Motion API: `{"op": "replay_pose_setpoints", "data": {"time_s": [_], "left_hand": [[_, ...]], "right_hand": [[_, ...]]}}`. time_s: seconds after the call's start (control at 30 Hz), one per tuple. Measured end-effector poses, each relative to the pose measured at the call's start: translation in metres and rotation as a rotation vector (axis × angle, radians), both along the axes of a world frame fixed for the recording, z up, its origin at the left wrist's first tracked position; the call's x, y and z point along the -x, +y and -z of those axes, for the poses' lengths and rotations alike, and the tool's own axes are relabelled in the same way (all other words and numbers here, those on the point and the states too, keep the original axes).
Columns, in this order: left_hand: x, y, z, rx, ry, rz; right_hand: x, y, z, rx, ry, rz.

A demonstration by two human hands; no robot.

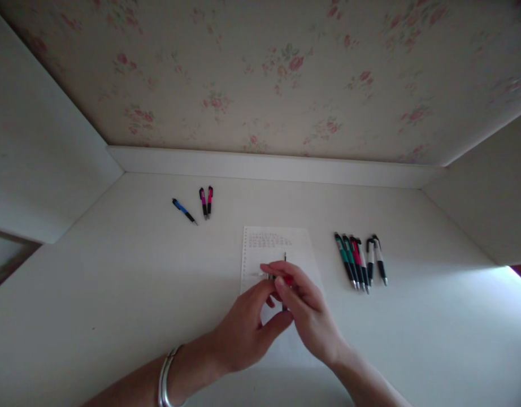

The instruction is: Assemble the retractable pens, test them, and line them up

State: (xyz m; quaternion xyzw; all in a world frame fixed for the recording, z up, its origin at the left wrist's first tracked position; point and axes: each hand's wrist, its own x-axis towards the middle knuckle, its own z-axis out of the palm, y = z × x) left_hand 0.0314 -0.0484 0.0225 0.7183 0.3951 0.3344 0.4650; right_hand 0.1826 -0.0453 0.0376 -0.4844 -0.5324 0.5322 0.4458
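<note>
Over a sheet of lined paper (pixel 271 240), my two hands meet with fingers closed around parts of a pen. A small red part (pixel 288 279) of the pen shows between the fingertips of my right hand (pixel 313 316). Just above them a thin dark rod, like a pen refill (pixel 285 257), sticks out away from me. My left hand (pixel 246 328), with a silver bangle (pixel 164 376) on its wrist, pinches close against the right fingers. A dark piece with a silvery end lies by its fingertips, mostly hidden. Handwriting fills the paper's upper part.
On the white desk (pixel 129 282), right of the paper, lie several pens (pixel 356 263) in green, red and white with black grips. Back left are a blue pen (pixel 184 211), a purple pen (pixel 203 202) and a pink pen (pixel 209 201). White panels and a flowered wall enclose the desk.
</note>
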Motion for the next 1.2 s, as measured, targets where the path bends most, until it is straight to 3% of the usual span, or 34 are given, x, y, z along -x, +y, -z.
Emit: {"op": "replay_pose_setpoints", "data": {"time_s": [0.13,0.23,0.37,0.5,0.63,0.77,1.03,1.2], "left_hand": [[0.0,0.001,0.003,0.083,-0.062,-0.051],[0.005,0.002,0.004,0.119,-0.101,-0.091],[0.012,0.005,0.006,0.14,-0.125,-0.153],[0.014,0.011,0.009,0.169,-0.123,-0.174],[0.015,0.015,0.01,0.039,0.029,-0.244],[0.018,0.021,0.01,-0.126,0.217,-0.286],[0.017,0.029,0.018,-0.343,0.444,-0.222],[0.014,0.029,0.02,-0.39,0.564,-0.157]], "right_hand": [[0.005,-0.003,0.002,-0.02,-0.005,-0.081],[-0.003,0.001,0.006,-0.093,-0.112,0.019],[-0.02,0.012,0.016,-0.283,-0.506,0.172],[-0.034,0.019,0.026,-0.313,-0.899,0.147],[-0.037,0.018,0.031,-0.307,-1.123,0.071],[-0.034,0.019,0.032,-0.348,-1.172,0.034],[-0.028,0.022,0.025,-0.381,-1.254,0.019],[-0.021,0.02,0.023,-0.399,-1.367,0.013]]}}
